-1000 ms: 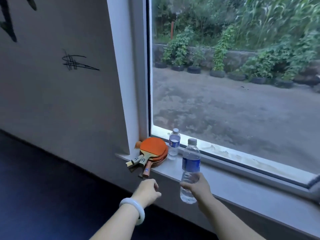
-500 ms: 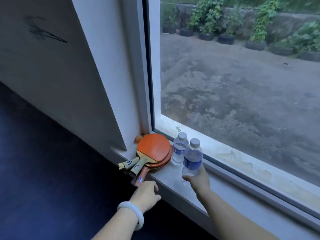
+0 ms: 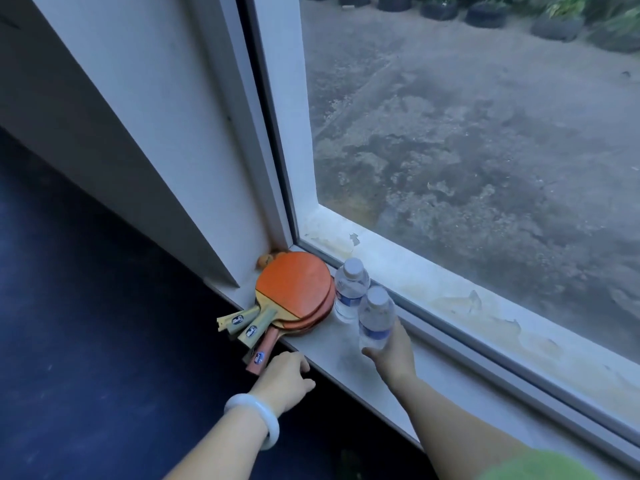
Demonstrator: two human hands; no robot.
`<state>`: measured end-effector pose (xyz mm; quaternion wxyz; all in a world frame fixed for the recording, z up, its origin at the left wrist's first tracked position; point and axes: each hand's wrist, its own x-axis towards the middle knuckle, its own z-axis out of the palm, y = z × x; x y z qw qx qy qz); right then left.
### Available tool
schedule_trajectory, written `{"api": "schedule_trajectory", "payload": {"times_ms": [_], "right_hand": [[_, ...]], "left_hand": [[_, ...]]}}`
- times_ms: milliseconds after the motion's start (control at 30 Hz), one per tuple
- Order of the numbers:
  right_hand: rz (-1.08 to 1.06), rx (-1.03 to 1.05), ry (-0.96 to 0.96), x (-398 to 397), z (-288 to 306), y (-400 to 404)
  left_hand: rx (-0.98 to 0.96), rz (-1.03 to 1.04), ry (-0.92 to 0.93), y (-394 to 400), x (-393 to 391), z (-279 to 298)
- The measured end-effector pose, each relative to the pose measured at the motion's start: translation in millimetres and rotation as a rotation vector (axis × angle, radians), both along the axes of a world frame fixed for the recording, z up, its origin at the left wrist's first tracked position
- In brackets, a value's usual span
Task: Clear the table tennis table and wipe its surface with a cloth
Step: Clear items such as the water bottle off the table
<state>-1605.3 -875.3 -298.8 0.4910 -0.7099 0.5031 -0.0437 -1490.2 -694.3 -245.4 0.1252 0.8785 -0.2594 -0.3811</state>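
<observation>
Bottle in hand point(image 3: 375, 320) has been brought down onto the windowsill point(image 3: 460, 386) at lower centre of frame, just beside and touching the second bottle point(image 3: 350, 289); a second ago it was held clear of the sill, further right and apart from that bottle. The right hand point(image 3: 393, 349) is still wrapped round its lower half, thumb in front, so release is not yet done. The left hand point(image 3: 285, 377) is loosely curled and holds nothing; it sits at the sill's front edge, close to the tip of the lowest paddle handle, contact not resolvable. The paddle stack point(image 3: 294, 291) lies flat in the sill corner at centre left, handles fanned toward lower left, with an orange ball point(image 3: 265, 261) tucked behind it against the frame. Versus the earlier frames, the view has been tilted down and moved closer: the plants are cut to the top edge and the wall scribble is out of frame. Paddles and second bottle are unmoved. Judged: clearing is nearly finished, bottle placement being the step in hand. No cloth or table tennis table is in view, so wiping is taken as not started.
</observation>
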Motion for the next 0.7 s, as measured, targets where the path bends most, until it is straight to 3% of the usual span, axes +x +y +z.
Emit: {"api": "schedule_trajectory", "payload": {"times_ms": [100, 333, 700], "right_hand": [[-0.005, -0.049, 0.146, -3.8, -3.4, -3.9], [-0.118, 0.026, 0.036, 14.0, -2.1, -10.5], [-0.101, 0.004, 0.136, 6.7, -2.2, -5.8]], "left_hand": [[-0.003, -0.002, -0.012, -3.4, 3.6, 1.3], [0.021, -0.008, -0.018, -0.6, 8.3, 6.6], [-0.01, -0.014, -0.029, 2.7, 5.1, 10.5]]}}
